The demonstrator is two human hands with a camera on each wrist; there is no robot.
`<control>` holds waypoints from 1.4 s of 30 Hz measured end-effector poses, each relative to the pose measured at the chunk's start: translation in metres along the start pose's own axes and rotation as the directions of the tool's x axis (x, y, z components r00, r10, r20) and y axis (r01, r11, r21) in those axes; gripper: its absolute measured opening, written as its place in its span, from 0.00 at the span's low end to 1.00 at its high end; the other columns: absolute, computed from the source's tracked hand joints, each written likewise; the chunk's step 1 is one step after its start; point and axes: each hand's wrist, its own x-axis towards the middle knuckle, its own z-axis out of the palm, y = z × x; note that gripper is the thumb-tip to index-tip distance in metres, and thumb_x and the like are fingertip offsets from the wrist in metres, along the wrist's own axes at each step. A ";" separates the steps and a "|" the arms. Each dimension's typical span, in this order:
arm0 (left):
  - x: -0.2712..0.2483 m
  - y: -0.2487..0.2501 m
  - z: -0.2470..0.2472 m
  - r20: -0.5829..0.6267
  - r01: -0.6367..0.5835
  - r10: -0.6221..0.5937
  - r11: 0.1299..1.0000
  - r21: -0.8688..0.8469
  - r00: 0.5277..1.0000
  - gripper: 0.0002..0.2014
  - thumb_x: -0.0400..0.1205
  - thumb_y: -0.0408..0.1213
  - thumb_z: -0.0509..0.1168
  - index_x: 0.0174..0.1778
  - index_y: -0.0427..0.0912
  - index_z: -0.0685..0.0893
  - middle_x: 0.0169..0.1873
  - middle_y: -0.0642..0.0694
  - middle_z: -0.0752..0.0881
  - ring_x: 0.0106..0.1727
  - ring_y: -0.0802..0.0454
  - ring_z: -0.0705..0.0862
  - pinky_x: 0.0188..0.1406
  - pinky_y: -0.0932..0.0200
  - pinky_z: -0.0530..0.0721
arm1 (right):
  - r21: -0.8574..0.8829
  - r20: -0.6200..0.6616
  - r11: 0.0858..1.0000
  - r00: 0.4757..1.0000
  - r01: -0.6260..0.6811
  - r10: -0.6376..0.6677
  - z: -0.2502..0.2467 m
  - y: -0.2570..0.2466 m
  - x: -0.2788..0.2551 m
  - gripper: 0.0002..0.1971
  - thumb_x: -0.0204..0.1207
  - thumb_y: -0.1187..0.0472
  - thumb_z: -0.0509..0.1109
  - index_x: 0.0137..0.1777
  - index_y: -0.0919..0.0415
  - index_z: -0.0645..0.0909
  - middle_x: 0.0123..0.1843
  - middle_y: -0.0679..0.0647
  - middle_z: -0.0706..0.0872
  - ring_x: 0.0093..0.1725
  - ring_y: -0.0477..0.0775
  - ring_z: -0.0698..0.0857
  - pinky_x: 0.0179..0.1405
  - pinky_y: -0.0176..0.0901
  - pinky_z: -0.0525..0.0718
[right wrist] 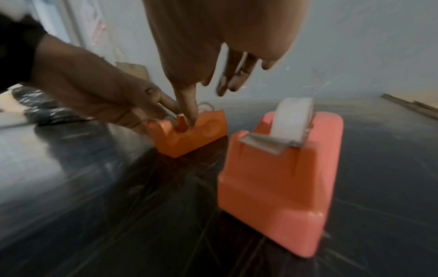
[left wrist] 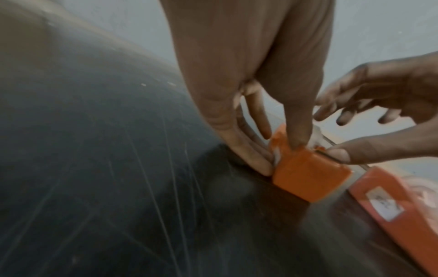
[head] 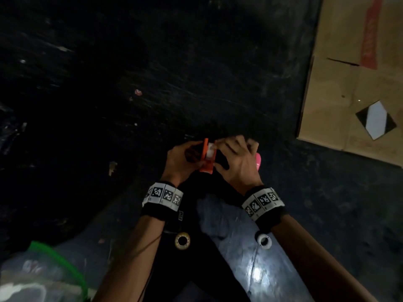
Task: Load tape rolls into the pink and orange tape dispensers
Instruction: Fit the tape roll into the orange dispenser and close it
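Observation:
The small orange tape dispenser (head: pixel 206 162) stands on the dark floor with a pale tape roll (head: pixel 211 150) in its slot. My left hand (head: pixel 196 153) grips it, fingers along its left side (left wrist: pixel 251 153) and thumb on top. My right hand (head: pixel 220 149) hovers over it with fingers spread; its thumb (right wrist: pixel 189 120) reaches down into the notch of the orange dispenser (right wrist: pixel 189 135). Just to the right stands the pink dispenser (right wrist: pixel 279 178), carrying a white tape roll (right wrist: pixel 294 120). In the head view the pink dispenser (head: pixel 258 161) is mostly hidden behind my right hand.
Two loose tape rolls lie near my lap: a yellowish one (head: pixel 182 240) and a white one (head: pixel 264 240). Flattened cardboard (head: pixel 349 73) covers the floor at the right. A green-rimmed clear plastic bag (head: pixel 54 269) sits at the lower left.

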 end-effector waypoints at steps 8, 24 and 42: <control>-0.001 0.002 0.002 -0.032 0.054 -0.055 0.998 -0.034 0.998 0.21 0.61 0.28 0.81 0.50 0.44 0.91 0.35 0.47 0.91 0.35 0.57 0.89 0.47 0.58 0.89 | -0.069 0.111 0.998 0.994 0.008 0.000 -0.010 -0.005 0.012 0.19 0.70 0.46 0.74 0.58 0.52 0.91 0.62 0.47 0.92 0.65 0.59 0.81 0.65 0.57 0.59; 0.001 -0.006 0.005 -0.075 0.040 -0.043 0.998 -0.046 0.996 0.24 0.58 0.32 0.85 0.51 0.46 0.92 0.41 0.48 0.94 0.41 0.59 0.92 0.47 0.64 0.89 | -0.029 0.015 0.999 0.999 -0.046 0.046 -0.026 -0.026 0.010 0.06 0.72 0.52 0.71 0.40 0.48 0.90 0.58 0.45 0.89 0.59 0.57 0.82 0.62 0.57 0.62; 0.001 0.000 -0.006 0.006 0.155 -0.156 0.986 0.066 0.988 0.22 0.63 0.32 0.83 0.54 0.42 0.89 0.41 0.47 0.91 0.37 0.58 0.87 0.36 0.79 0.82 | 0.039 0.125 0.975 0.969 -0.218 0.212 -0.003 -0.043 -0.045 0.08 0.67 0.54 0.78 0.47 0.44 0.92 0.64 0.50 0.84 0.66 0.62 0.81 0.70 0.64 0.59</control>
